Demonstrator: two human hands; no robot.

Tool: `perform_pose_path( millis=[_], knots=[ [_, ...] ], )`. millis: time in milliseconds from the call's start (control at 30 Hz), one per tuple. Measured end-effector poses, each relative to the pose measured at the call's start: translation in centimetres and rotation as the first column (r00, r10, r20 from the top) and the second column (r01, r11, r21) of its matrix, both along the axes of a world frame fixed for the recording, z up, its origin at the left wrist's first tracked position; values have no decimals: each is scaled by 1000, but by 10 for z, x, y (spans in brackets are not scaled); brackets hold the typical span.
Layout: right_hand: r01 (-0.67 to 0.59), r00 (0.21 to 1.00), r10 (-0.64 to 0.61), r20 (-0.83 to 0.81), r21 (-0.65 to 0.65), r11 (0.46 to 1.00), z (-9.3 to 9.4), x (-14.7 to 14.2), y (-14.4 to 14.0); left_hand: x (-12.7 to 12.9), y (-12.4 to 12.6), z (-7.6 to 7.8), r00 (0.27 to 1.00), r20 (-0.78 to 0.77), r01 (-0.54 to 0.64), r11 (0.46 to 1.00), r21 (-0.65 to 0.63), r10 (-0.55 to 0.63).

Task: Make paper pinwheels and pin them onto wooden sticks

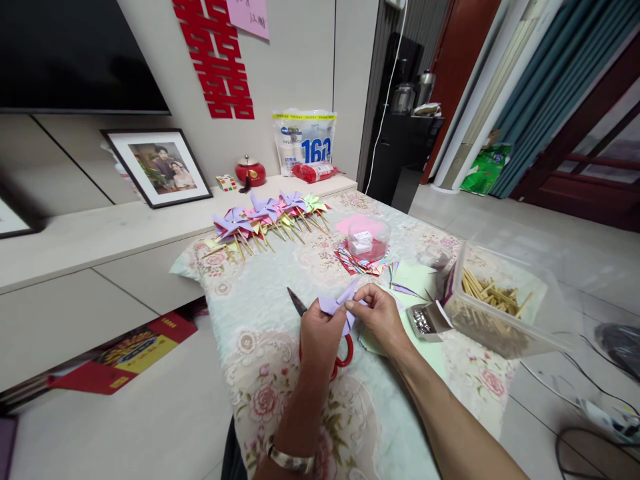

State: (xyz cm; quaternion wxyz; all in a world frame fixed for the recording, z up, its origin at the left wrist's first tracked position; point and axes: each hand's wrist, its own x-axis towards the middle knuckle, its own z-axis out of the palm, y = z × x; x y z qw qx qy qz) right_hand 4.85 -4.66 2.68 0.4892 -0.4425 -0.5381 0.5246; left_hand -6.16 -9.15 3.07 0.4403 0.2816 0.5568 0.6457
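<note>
Readable: "160" on bag [304, 143] | both hands [320, 333] pinch purple paper [336, 305]

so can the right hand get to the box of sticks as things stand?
Probably yes. The box of sticks sits open-topped just beyond the right hand, with only flat paper between. But that hand pinches the purple paper together with the left hand, so it must let go first.

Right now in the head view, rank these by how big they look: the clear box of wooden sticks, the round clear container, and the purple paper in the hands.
1. Clear box of wooden sticks, largest.
2. Round clear container.
3. Purple paper, partly hidden by the hands.

The last two look close; the paper is nearer the camera, so their order is unsure.
</note>
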Motion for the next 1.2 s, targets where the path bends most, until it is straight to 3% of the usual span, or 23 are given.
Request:
perform_pose_path(
  millis=[300,767,967,1200],
  knots=[
    [-51,992,43,-116,-63,997,3,-1,-1,2,-1,10,983,180,38,999,16,-41],
    [-205,938,149,-314,-154,967,13,3,-2,-7,-1,4,944,323,40,994,100,-71],
    [-271,952,240,-192,-159,949,14,5,-4,-10,-4,6,942,309,101,990,101,-128],
    [-247,968,249,2,-127,961,12,9,-2,-11,-5,8,936,278,198,976,97,-217]
  ],
)
